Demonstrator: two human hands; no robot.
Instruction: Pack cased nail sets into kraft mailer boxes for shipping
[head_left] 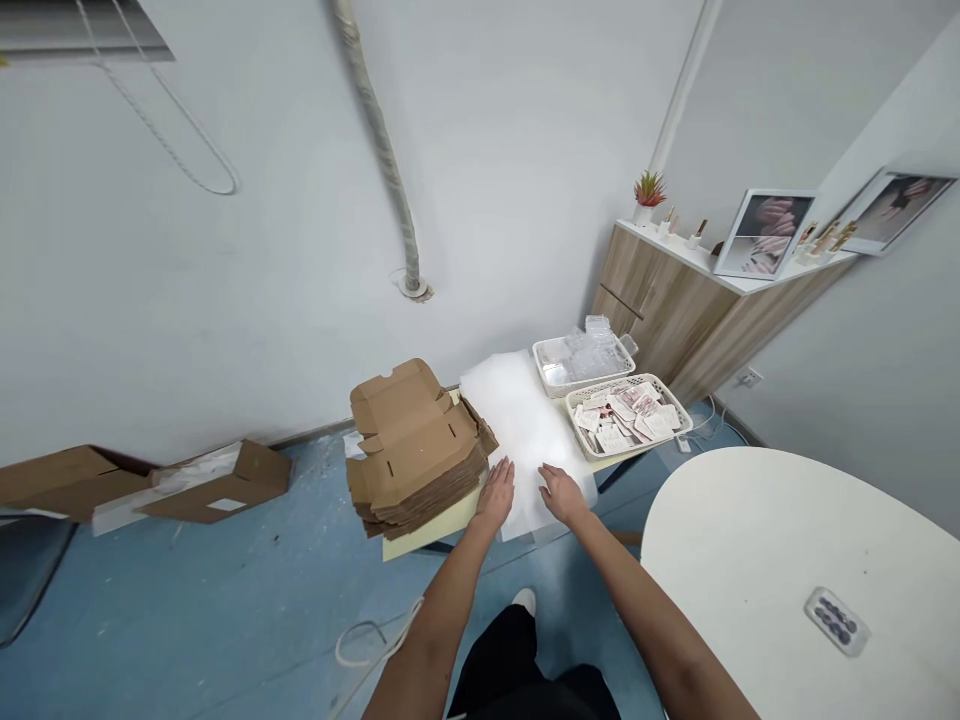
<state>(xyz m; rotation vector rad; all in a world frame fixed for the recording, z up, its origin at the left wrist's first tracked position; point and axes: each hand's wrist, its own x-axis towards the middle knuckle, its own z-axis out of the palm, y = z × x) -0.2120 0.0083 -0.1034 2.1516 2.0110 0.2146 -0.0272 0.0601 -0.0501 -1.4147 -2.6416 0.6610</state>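
Note:
My left hand lies flat with fingers stretched out on the near edge of a stack of white foam sheets. My right hand rests flat on the same sheets, a little to the right, fingers spread. Both hands hold nothing. Left of the foam sits a stack of flattened cardboard boxes. All of this lies on a small pale yellow table.
Two white baskets stand at the table's far right: one with clear plastic pieces, one with small pink and white packets. A round white table with a remote is at right. Cardboard boxes lie on the blue floor at left. A wooden cabinet stands behind.

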